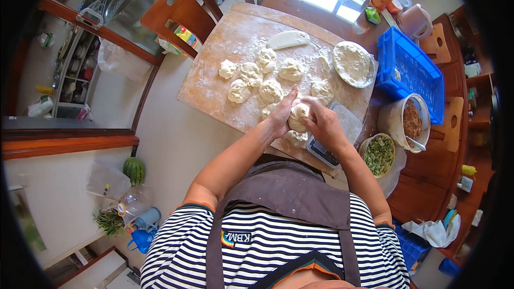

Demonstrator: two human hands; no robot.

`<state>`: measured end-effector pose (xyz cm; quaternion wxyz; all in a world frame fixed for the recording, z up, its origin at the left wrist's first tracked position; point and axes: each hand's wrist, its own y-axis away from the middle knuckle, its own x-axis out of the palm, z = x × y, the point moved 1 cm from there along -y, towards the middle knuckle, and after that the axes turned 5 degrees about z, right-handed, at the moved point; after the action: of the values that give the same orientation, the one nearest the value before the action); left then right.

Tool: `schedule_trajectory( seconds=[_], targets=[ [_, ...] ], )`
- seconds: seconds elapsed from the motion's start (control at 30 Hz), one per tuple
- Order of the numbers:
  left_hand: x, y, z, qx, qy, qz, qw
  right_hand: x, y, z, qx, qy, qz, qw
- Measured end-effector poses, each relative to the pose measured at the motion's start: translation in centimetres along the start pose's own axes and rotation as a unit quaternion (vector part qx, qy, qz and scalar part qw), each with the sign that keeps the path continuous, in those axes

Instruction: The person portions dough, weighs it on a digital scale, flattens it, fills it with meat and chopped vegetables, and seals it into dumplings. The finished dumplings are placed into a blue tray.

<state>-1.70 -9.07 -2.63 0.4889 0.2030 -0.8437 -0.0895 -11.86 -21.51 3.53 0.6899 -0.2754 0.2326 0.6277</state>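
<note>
Between my two hands, over the near part of a floured wooden board (209,84), is a ball of dough (298,119) with gathered folds on top. My left hand (283,114) cups it from the left, thumb pointing up and away. The fingers of my right hand (321,120) pinch its folds from the right. Several lumps of dough (251,74) lie floured on the board beyond my hands, and another lump (298,139) sits just below them. A digital kitchen scale (321,152) with a clear plastic tray (346,122) is partly hidden by my right forearm.
A bowl of flour (353,64) and a white dough scraper (288,40) rest at the board's far side. To the right stand a blue crate (417,72), a tub of brown filling (391,118) with a spoon, and a bowl of chopped greens (379,155). A wooden chair (180,12) adjoins the far-left corner.
</note>
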Motion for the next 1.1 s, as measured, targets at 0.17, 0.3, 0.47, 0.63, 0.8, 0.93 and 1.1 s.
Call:
schedule_trajectory(
  seconds=[0.17, 0.3, 0.47, 0.63, 0.8, 0.93, 1.1],
  targets=[
    [-0.9, -0.8, -1.5, 0.001, 0.017, -0.021, 1.000, -0.2, -4.3, -2.8, -0.038, 0.069, 0.013, 0.997],
    [-3.0, -0.1, -3.3, 0.025, -0.056, -0.105, 0.993, -2.7, -10.0, -8.2, 0.049, 0.120, -0.006, 0.992],
    [-6.6, 0.7, -2.2, 0.028, -0.019, -0.105, 0.994, 0.6, -12.7, -16.9, 0.227, 0.237, 0.070, 0.942],
    [-6.9, 1.0, 0.2, -0.028, -0.016, -0.109, 0.994, 1.1, -14.2, -17.3, 0.076, 0.374, 0.045, 0.923],
    [-6.5, 0.4, -0.7, -0.023, -0.059, -0.133, 0.989, -9.3, -13.3, -15.1, 0.099, 0.304, -0.080, 0.944],
    [-5.9, -0.5, -1.4, -0.004, -0.062, -0.180, 0.982, -22.6, -10.6, -16.8, 0.061, 0.228, -0.224, 0.946],
    [-4.1, -2.5, -0.1, 0.015, -0.023, -0.204, 0.979, -32.0, -6.7, -25.5, 0.110, 0.296, -0.244, 0.917]
  ],
)
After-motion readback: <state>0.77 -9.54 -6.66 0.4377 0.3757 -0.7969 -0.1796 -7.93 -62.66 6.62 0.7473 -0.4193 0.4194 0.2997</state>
